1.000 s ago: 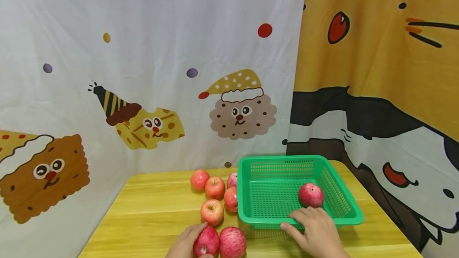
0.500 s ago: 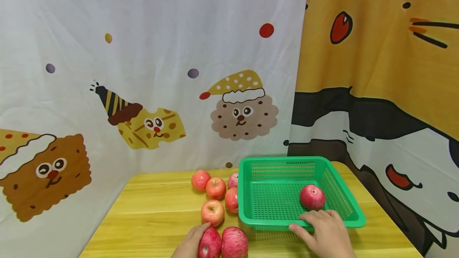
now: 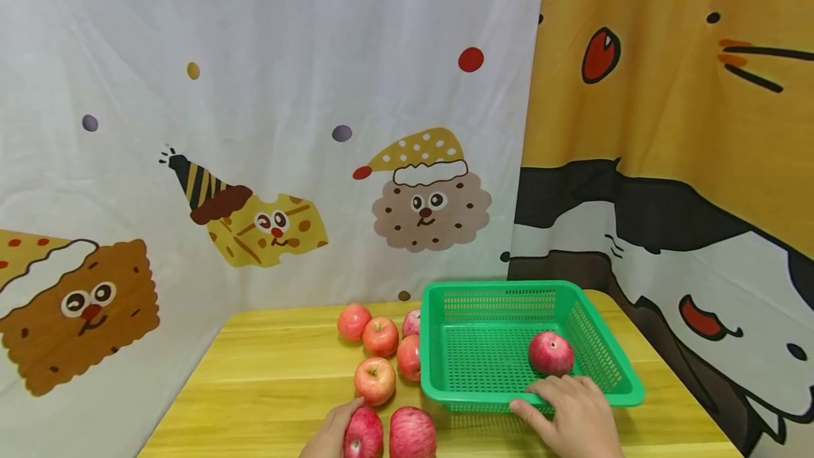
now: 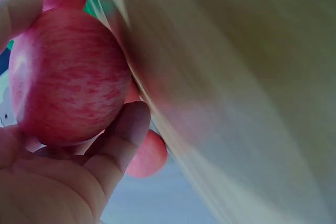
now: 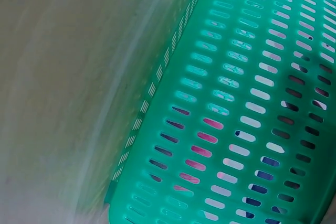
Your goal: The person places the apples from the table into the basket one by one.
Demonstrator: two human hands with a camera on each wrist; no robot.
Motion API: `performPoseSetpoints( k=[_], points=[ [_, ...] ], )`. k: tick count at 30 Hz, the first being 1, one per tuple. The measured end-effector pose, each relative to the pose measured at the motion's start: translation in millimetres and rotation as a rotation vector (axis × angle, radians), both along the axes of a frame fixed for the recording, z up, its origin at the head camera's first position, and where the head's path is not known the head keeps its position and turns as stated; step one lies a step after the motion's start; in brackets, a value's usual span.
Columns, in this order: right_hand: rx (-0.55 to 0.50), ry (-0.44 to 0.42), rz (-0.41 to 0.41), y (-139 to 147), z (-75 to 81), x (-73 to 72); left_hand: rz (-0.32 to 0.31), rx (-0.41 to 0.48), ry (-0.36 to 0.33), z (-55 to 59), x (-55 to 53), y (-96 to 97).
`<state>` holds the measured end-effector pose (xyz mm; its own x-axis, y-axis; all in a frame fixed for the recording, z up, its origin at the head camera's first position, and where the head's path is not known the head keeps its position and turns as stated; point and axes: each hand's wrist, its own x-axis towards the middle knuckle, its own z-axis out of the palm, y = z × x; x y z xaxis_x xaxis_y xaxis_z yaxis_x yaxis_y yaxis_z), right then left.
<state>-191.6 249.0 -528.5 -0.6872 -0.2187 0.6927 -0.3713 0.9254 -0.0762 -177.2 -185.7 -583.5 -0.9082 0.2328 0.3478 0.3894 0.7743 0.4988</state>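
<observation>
At the table's near edge in the head view, my left hand (image 3: 327,435) grips a red apple (image 3: 364,434). The left wrist view shows the thumb on one side of this apple (image 4: 71,77) and curled fingers (image 4: 118,140) on the other. Just right of it stands another red apple (image 3: 413,433). My right hand (image 3: 575,415) holds the near rim of a green plastic basket (image 3: 496,401), thumb outside and fingers over the edge. Inside the basket, close to those fingers, lies one red apple (image 3: 551,353). The right wrist view shows the basket's slotted wall (image 5: 236,103); the hand is out of that view.
Several more apples, among them a paler one (image 3: 374,381) and a red one (image 3: 380,336), sit left of the basket. Part of that group is hidden behind the basket's left side. The wooden table (image 3: 267,373) meets a printed curtain (image 3: 286,90) at the back.
The apple in my left hand has tilted, and a narrow gap now parts it from the apple beside it. My right hand has slid slightly right along the basket's rim.
</observation>
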Motion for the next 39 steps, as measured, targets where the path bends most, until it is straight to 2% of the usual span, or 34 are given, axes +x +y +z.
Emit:
performPoseSetpoints(
  k=[3,5,9,11,14,16,18,21,23,27,30,34,39],
  points=[
    [0.000,0.008,0.001,-1.4,0.2,1.0,0.044,0.056,-0.075,30.9,15.7,-3.0],
    [0.003,0.018,0.005,-1.6,1.4,1.2,0.100,0.086,-0.095,45.2,21.5,-5.3],
    [0.004,0.033,0.014,-0.2,4.0,0.5,0.194,0.132,-0.117,72.2,24.1,-5.0],
    [0.005,0.030,0.015,0.8,4.6,-0.1,0.207,0.146,-0.086,87.4,21.9,-1.5],
    [0.005,0.026,0.009,2.7,4.3,-1.3,0.141,0.161,0.060,108.2,11.7,9.5],
    [0.007,0.034,0.004,3.6,3.5,-1.9,0.079,0.163,0.125,122.5,2.0,21.9],
    [0.008,0.042,-0.001,3.8,2.9,-2.6,0.008,0.156,0.150,136.8,-8.6,37.0],
    [0.010,0.043,-0.004,1.5,2.3,-2.5,-0.084,0.139,0.124,153.4,-24.1,60.7],
    [0.012,0.034,-0.004,-0.3,1.0,-2.4,-0.140,0.126,0.117,159.7,-34.4,74.9],
    [0.010,0.028,-0.001,-3.5,-2.1,-1.0,-0.215,0.118,0.115,164.2,-51.7,99.0],
    [0.005,0.030,0.000,-4.3,-3.0,-0.3,-0.234,0.102,0.102,164.3,-60.2,113.3],
    [0.000,0.016,-0.009,-4.2,-0.8,0.5,-0.245,0.082,0.045,163.6,-68.2,129.4],
    [0.004,0.013,-0.021,-2.8,-0.7,1.3,-0.249,0.021,-0.006,158.1,-76.9,146.9]
  ],
)
